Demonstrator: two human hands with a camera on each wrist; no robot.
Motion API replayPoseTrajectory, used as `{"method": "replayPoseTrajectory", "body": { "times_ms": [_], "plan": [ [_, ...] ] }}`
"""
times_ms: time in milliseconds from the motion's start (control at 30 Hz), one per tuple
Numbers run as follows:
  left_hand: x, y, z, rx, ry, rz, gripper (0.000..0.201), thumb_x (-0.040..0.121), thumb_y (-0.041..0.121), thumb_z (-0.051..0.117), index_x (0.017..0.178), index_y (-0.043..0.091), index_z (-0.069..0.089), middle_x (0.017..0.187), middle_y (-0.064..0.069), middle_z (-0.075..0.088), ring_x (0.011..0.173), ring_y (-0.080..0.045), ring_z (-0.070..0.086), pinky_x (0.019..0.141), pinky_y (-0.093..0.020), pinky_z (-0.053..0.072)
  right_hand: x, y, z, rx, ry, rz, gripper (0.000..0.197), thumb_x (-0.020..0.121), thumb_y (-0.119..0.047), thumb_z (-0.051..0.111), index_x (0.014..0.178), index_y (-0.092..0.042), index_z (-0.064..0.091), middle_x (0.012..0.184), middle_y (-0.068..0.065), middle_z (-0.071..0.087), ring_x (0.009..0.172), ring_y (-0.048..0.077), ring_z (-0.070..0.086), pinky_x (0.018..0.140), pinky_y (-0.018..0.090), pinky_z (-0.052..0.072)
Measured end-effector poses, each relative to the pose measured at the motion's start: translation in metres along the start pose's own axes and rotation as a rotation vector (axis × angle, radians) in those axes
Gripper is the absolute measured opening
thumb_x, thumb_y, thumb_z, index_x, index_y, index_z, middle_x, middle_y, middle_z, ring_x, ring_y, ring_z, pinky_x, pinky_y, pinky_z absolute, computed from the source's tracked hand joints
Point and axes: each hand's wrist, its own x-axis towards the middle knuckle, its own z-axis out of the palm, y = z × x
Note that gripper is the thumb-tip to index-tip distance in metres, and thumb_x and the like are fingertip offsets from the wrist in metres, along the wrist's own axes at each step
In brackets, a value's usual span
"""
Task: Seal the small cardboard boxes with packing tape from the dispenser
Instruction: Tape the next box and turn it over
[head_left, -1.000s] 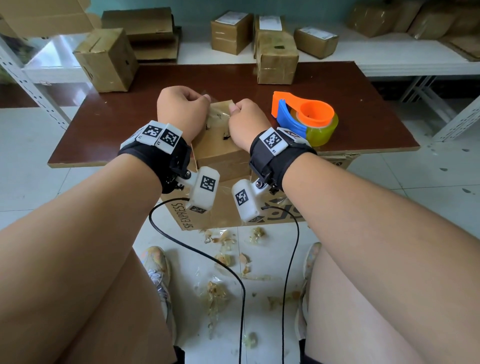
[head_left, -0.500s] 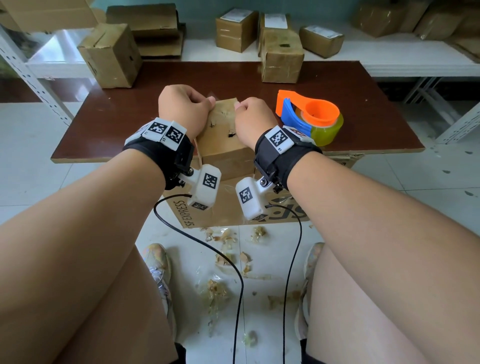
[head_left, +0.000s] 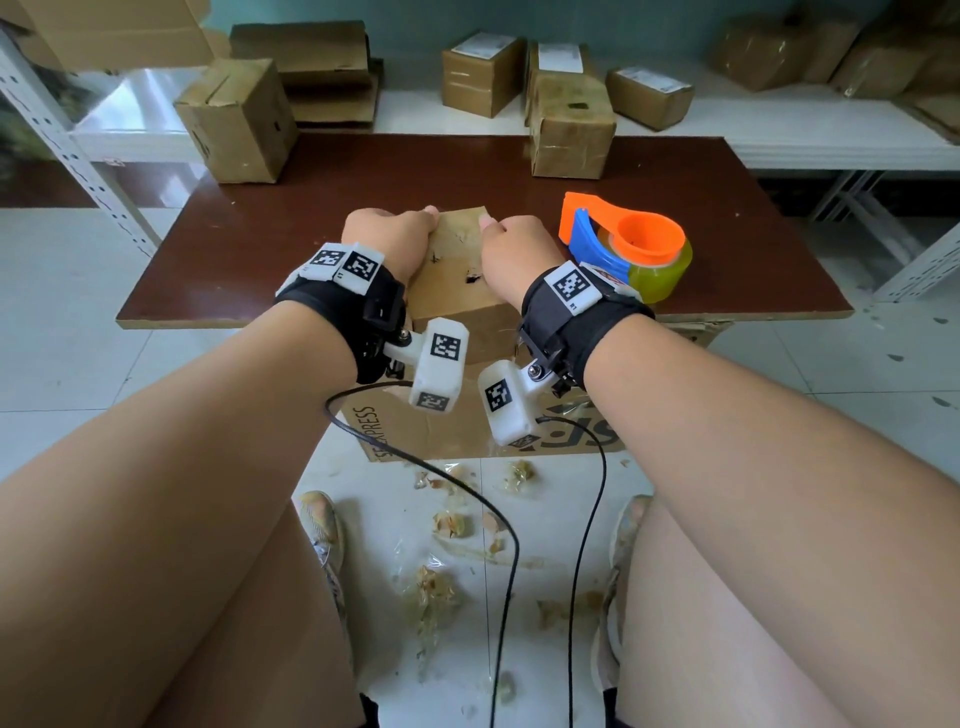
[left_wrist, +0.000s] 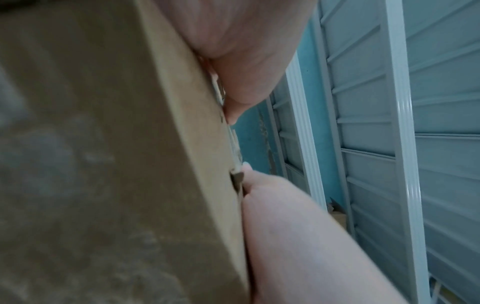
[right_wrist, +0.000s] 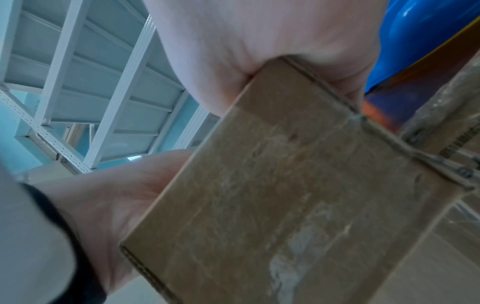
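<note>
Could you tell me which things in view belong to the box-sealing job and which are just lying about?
Part of the job:
- small cardboard box, gripped by the left hand and right hand
- tape dispenser, on the table beside the right hand
- two boxes at the table's far edge

Lying about:
- tape scraps on the floor
- flat carton under the table
- labelled boxes on the shelf
</note>
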Motion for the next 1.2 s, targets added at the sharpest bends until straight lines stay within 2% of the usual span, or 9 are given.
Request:
{"method": "replayPoseTrajectory", "body": {
  "times_ms": [133, 200, 300, 533, 733, 933, 1033, 1133, 1200],
  "plan": [
    [-0.006, 0.0, -0.003, -0.059, -0.029, 0.072, 0.032, 0.091, 0.048, 0.077, 0.099, 0.017, 0.077, 0.097, -0.006, 0.079, 0.093, -0.027, 0.078, 0.087, -0.05, 0.066, -0.011, -0.001, -0.008, 0.039, 0.0, -0.115, 0.047, 0.108, -0.056, 0.042, 0.081, -0.019, 0.054, 0.073, -0.002, 0.054, 0.075, 0.024, 0.057, 0.058, 0.033, 0.037],
    [-0.012, 0.003, -0.004, -0.09, 0.0, 0.151, 0.031, 0.095, 0.046, 0.071, 0.099, 0.016, 0.075, 0.102, -0.009, 0.079, 0.097, -0.028, 0.078, 0.088, -0.051, 0.065, -0.016, -0.003, -0.013, 0.069, 0.009, -0.208, 0.048, 0.096, -0.069, 0.056, 0.092, -0.022, 0.063, 0.083, -0.007, 0.065, 0.078, 0.016, 0.065, 0.066, 0.034, 0.05],
    [-0.019, 0.007, -0.007, -0.074, 0.039, 0.258, 0.029, 0.094, 0.051, 0.066, 0.095, 0.022, 0.07, 0.098, -0.003, 0.076, 0.093, -0.021, 0.075, 0.09, -0.048, 0.064, -0.021, -0.003, -0.019, 0.148, 0.066, -0.276, 0.047, 0.087, -0.062, 0.074, 0.113, -0.024, 0.066, 0.098, -0.013, 0.072, 0.086, 0.004, 0.068, 0.074, 0.03, 0.057],
    [-0.034, 0.007, -0.011, -0.177, 0.095, 0.363, 0.061, 0.071, 0.062, 0.092, 0.101, 0.016, 0.065, 0.096, 0.002, 0.074, 0.083, -0.01, 0.075, 0.07, -0.029, 0.064, -0.03, -0.007, -0.01, 0.385, 0.084, -0.382, 0.056, 0.077, -0.052, 0.085, 0.122, -0.027, 0.063, 0.114, -0.011, 0.074, 0.103, 0.006, 0.071, 0.091, 0.041, 0.061],
    [-0.034, 0.011, -0.013, -0.505, -0.025, 0.278, 0.04, 0.081, 0.034, 0.093, 0.093, 0.013, 0.061, 0.098, -0.012, 0.074, 0.085, -0.023, 0.078, 0.077, -0.041, 0.066, -0.034, -0.01, -0.019, 0.537, 0.035, -0.482, 0.042, 0.092, -0.028, 0.078, 0.13, -0.026, 0.059, 0.13, -0.001, 0.071, 0.118, 0.008, 0.068, 0.1, 0.041, 0.06],
    [-0.028, 0.027, -0.024, -0.632, -0.092, -0.13, 0.045, 0.067, 0.029, 0.085, 0.106, 0.008, 0.08, 0.099, -0.016, 0.081, 0.091, -0.037, 0.08, 0.095, -0.058, 0.06, -0.035, -0.012, -0.027, 0.556, -0.035, -0.516, 0.048, 0.099, -0.017, 0.07, 0.145, -0.012, 0.058, 0.145, 0.006, 0.064, 0.132, 0.013, 0.061, 0.112, 0.043, 0.052],
    [-0.041, 0.031, -0.027, -0.602, -0.156, -0.197, 0.019, 0.091, 0.027, 0.068, 0.093, 0.009, 0.075, 0.086, -0.011, 0.08, 0.078, -0.031, 0.079, 0.084, -0.049, 0.063, -0.035, -0.011, -0.027, 0.52, -0.031, -0.542, 0.05, 0.097, -0.019, 0.072, 0.146, -0.012, 0.059, 0.151, 0.005, 0.059, 0.138, 0.012, 0.057, 0.115, 0.041, 0.05],
    [-0.046, 0.033, -0.027, -0.581, -0.217, -0.209, 0.025, 0.103, 0.028, 0.064, 0.09, 0.009, 0.072, 0.076, -0.012, 0.079, 0.066, -0.029, 0.078, 0.069, -0.039, 0.06, -0.034, -0.01, -0.025, 0.561, -0.003, -0.514, 0.057, 0.093, -0.026, 0.077, 0.146, -0.012, 0.062, 0.147, 0.004, 0.063, 0.136, 0.013, 0.059, 0.114, 0.043, 0.05],
    [-0.043, 0.033, -0.029, -0.615, -0.212, -0.181, 0.032, 0.103, 0.04, 0.067, 0.104, 0.009, 0.074, 0.084, -0.013, 0.081, 0.079, -0.03, 0.08, 0.073, -0.044, 0.062, -0.034, -0.011, -0.025, 0.596, 0.008, -0.47, 0.062, 0.087, -0.031, 0.082, 0.144, -0.016, 0.065, 0.142, 0.002, 0.068, 0.133, 0.013, 0.062, 0.112, 0.043, 0.053]
  ]
}}
